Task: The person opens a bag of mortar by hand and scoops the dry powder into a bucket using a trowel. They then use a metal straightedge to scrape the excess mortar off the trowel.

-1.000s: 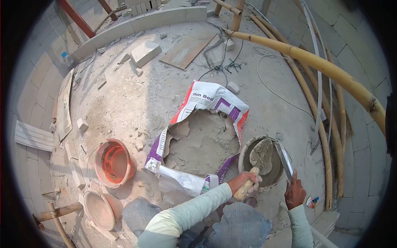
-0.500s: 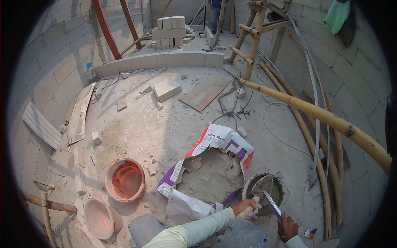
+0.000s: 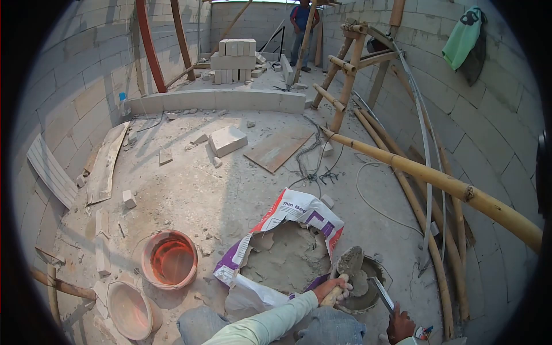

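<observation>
My left hand point(image 3: 333, 290) is closed round the wooden handle of a trowel point(image 3: 350, 260). Grey mortar coats its blade, at the far left rim of a bucket point(image 3: 383, 276). Wet grey mix lies inside this bucket. In my right hand point(image 3: 401, 326) is a tool with a flat metal blade point(image 3: 382, 293) and a dark handle; its tip is over the bucket, close to the trowel. Left of the bucket lies a torn-open paper bag point(image 3: 299, 202) marked "Thin Bed", full of grey powder.
Two more buckets, one reddish point(image 3: 148, 273) and one pale point(image 3: 155, 316), stand at left. A bamboo pole point(image 3: 437, 178) slants across the right side. Blocks point(image 3: 228, 141), a board point(image 3: 280, 149) and cables point(image 3: 310, 167) lie beyond the bag. A person point(image 3: 302, 29) stands at the back.
The view has tilted up slightly and shifted right. My left hand has moved the trowel blade towards the bucket's far left rim. The right-hand tool stays over the bucket.
</observation>
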Action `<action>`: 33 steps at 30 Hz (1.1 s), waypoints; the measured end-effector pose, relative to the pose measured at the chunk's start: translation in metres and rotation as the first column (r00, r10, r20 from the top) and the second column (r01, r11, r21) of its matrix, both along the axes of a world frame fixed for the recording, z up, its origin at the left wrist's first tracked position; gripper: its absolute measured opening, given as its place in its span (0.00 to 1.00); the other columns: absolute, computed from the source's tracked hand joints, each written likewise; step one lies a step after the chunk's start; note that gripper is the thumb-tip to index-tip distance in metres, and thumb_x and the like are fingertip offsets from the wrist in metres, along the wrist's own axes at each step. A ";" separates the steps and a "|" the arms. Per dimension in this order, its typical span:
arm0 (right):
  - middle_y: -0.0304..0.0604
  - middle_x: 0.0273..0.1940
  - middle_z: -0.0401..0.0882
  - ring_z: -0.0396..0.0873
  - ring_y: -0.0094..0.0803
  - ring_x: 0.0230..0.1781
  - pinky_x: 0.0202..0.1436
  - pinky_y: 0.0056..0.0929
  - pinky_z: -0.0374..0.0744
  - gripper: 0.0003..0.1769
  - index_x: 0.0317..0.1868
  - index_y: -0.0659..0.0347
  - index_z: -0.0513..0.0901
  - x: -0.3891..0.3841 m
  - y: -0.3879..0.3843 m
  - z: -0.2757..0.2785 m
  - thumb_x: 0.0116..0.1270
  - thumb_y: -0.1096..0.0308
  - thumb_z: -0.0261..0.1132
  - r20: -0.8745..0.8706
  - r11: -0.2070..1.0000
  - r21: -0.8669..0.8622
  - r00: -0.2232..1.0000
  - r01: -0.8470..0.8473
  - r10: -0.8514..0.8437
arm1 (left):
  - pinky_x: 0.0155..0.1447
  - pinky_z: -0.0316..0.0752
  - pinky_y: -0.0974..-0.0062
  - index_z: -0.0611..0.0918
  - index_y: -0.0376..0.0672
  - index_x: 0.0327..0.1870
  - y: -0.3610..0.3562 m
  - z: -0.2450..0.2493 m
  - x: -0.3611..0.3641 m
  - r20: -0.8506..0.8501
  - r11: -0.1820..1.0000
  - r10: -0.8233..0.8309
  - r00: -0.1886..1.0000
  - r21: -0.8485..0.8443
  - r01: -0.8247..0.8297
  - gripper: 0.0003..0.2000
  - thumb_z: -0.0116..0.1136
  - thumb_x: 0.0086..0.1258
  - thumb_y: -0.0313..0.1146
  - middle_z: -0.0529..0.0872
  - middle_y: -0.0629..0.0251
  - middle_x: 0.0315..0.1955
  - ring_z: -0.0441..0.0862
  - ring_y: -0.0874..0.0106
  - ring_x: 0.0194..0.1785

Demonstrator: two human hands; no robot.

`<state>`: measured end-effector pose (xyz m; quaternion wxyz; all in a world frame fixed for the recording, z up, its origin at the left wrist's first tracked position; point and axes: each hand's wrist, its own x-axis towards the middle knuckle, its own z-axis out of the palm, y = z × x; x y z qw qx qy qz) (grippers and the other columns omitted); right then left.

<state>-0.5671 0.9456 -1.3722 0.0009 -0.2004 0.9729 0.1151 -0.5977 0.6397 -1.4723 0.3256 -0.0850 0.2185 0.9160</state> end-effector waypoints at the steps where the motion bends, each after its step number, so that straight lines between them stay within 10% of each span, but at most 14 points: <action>1: 0.53 0.32 0.77 0.81 0.51 0.25 0.28 0.51 0.76 0.34 0.68 0.60 0.63 -0.004 -0.007 0.001 0.63 0.59 0.63 -0.011 0.997 0.061 0.998 0.057 -0.056 | 0.22 0.69 0.76 0.72 0.41 0.46 0.001 -0.002 0.002 -0.006 1.000 -0.015 1.000 0.005 0.015 0.15 0.54 0.61 0.36 0.76 0.66 0.23 0.72 0.76 0.18; 17: 0.52 0.34 0.78 0.80 0.50 0.28 0.29 0.45 0.77 0.30 0.69 0.57 0.64 -0.035 -0.043 0.003 0.68 0.63 0.61 -0.148 0.940 -0.342 0.986 0.018 -0.072 | 0.20 0.70 0.75 0.74 0.38 0.47 -0.004 0.002 0.014 0.020 0.997 0.008 1.000 0.070 -0.010 0.16 0.56 0.61 0.37 0.77 0.61 0.25 0.72 0.74 0.16; 33: 0.49 0.33 0.76 0.80 0.49 0.25 0.26 0.47 0.77 0.31 0.70 0.50 0.62 -0.079 -0.052 -0.016 0.68 0.60 0.60 -0.054 0.985 -0.172 0.998 0.013 -0.023 | 0.17 0.69 0.74 0.74 0.35 0.46 -0.004 0.010 0.012 -0.028 0.997 -0.080 0.996 -0.027 0.079 0.16 0.55 0.56 0.31 0.77 0.58 0.24 0.70 0.73 0.13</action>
